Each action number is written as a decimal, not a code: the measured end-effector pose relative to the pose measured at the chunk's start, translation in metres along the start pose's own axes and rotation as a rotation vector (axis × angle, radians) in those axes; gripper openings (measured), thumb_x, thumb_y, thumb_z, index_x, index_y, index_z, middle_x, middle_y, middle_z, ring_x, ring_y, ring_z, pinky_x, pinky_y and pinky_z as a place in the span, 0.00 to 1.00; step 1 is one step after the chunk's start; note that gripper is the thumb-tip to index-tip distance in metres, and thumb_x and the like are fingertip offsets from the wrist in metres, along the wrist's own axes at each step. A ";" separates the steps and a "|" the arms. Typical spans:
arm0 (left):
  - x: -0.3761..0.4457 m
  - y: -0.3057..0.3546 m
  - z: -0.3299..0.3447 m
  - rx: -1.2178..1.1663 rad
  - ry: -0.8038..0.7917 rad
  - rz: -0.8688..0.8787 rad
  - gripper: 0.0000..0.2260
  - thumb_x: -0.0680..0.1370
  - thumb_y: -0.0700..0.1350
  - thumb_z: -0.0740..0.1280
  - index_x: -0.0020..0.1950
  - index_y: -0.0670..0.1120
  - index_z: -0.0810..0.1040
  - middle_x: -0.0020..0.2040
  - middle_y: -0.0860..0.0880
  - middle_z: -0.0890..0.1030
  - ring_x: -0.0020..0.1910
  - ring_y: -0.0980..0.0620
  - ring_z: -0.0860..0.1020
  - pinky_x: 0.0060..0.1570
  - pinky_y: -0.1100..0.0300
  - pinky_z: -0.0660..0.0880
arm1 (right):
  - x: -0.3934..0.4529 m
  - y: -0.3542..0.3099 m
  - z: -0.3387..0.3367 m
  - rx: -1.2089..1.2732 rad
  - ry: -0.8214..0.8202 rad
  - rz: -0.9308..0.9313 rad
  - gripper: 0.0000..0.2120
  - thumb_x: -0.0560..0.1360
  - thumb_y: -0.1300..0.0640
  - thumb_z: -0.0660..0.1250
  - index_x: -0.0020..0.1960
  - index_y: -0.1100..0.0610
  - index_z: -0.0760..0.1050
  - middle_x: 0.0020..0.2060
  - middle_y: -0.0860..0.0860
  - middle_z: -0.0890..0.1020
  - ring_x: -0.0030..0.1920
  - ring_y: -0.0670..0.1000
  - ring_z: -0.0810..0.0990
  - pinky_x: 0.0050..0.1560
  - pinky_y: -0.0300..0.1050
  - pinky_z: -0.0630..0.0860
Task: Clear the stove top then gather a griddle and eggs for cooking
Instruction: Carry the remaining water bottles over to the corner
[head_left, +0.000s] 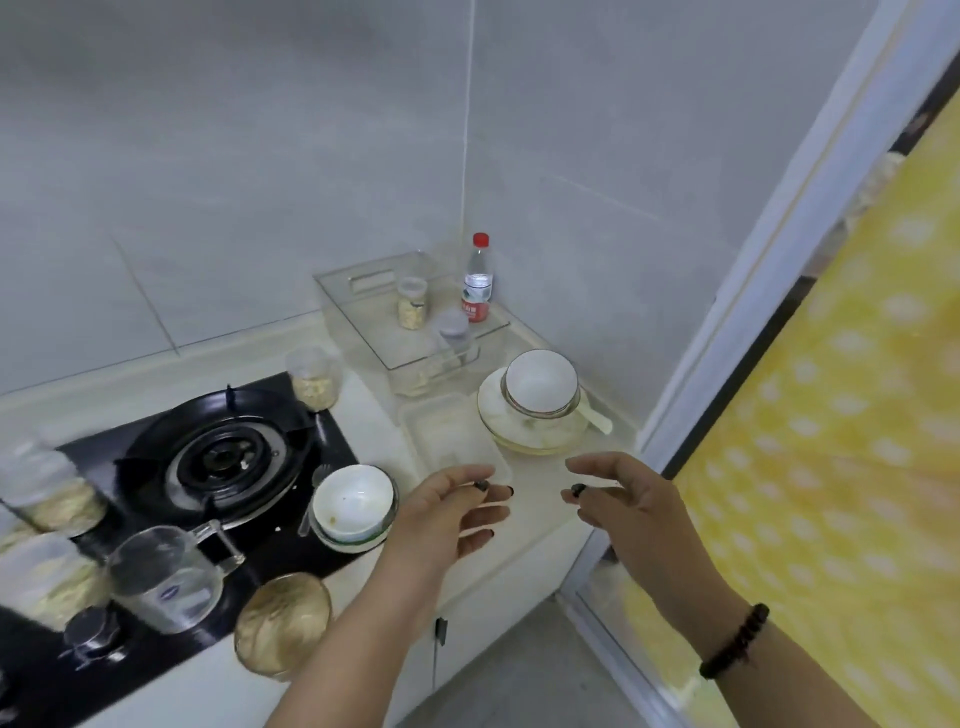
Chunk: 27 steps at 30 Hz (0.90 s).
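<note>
— Black stove top (332, 441) on the left carries a white bowl (353, 501) and glass jug (166, 577).
— Hands?
— Left hand (447, 512) and right hand (631, 506) hover over the surface (524, 525), each grip open, empty.

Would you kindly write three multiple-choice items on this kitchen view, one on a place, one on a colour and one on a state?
1. Where does the bottle stand?
A. in the counter's back corner
B. on the burner
C. on the floor

2. What colour is the bottle's cap?
A. blue
B. red
C. green

3. What do the hands hold?
A. a jug
B. a bowl
C. nothing

Answers:
1. A, since it stands beside the clear tray where the walls meet.
2. B, since the cap is plainly red.
3. C, since the left hand and right hand hover open over the counter.
</note>
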<state>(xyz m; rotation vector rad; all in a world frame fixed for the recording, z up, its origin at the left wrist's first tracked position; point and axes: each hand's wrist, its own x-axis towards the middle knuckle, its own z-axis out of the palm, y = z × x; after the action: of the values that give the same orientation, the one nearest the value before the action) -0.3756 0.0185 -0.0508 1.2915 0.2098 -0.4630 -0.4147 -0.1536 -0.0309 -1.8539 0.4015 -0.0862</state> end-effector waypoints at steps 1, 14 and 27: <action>0.003 0.001 0.003 0.007 0.006 -0.005 0.10 0.80 0.37 0.60 0.54 0.45 0.80 0.45 0.47 0.86 0.43 0.52 0.83 0.47 0.57 0.75 | 0.010 0.000 -0.003 0.004 -0.012 -0.006 0.10 0.75 0.62 0.67 0.49 0.48 0.79 0.46 0.64 0.82 0.51 0.70 0.77 0.47 0.60 0.77; 0.108 0.045 -0.021 -0.053 0.219 0.033 0.09 0.80 0.38 0.61 0.55 0.45 0.80 0.46 0.47 0.86 0.44 0.51 0.83 0.46 0.58 0.76 | 0.147 -0.019 0.040 0.016 -0.212 -0.014 0.10 0.73 0.63 0.67 0.48 0.49 0.80 0.46 0.63 0.82 0.39 0.57 0.77 0.46 0.51 0.76; 0.180 0.087 -0.032 -0.125 0.292 0.078 0.09 0.80 0.38 0.62 0.56 0.44 0.79 0.46 0.46 0.86 0.44 0.51 0.82 0.47 0.58 0.75 | 0.293 -0.053 0.059 -0.112 -0.294 -0.107 0.08 0.74 0.63 0.67 0.51 0.53 0.78 0.49 0.47 0.82 0.44 0.50 0.79 0.46 0.43 0.75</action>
<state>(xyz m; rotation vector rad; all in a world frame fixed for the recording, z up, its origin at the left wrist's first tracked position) -0.1733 0.0281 -0.0557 1.2363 0.4248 -0.1894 -0.1127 -0.1785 -0.0412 -1.9621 0.1039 0.1377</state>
